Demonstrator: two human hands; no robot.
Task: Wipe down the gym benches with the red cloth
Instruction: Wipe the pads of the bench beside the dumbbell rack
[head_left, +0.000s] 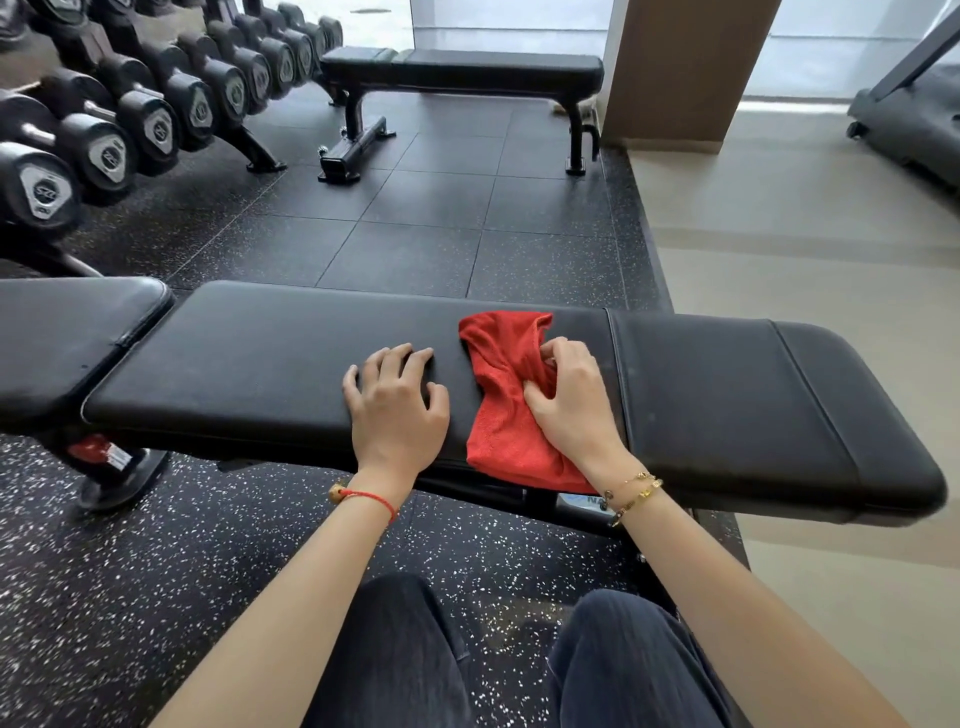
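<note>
currently your right hand (569, 400) is bunched on the red cloth (511, 400), fingers curled and thumb pinching a fold of it against the near bench (260, 358). the cloth lies crumpled across the black pad, its far edge close to the pad's far side and its near edge hanging over the front lip, just beside the seam to the right-hand section. your left hand (397, 405) holds nothing; it rests palm down on the pad just left of the cloth, fingers spread and slightly bent, not touching the cloth. a red string (371, 500) sits on your left wrist, gold bracelets (631, 491) on the right. your knees show at the bottom, over speckled rubber floor (130, 597). a second bench (462, 65) stands well apart at the far side, next to a rack of dumbbells (156, 119) on the left.
</note>
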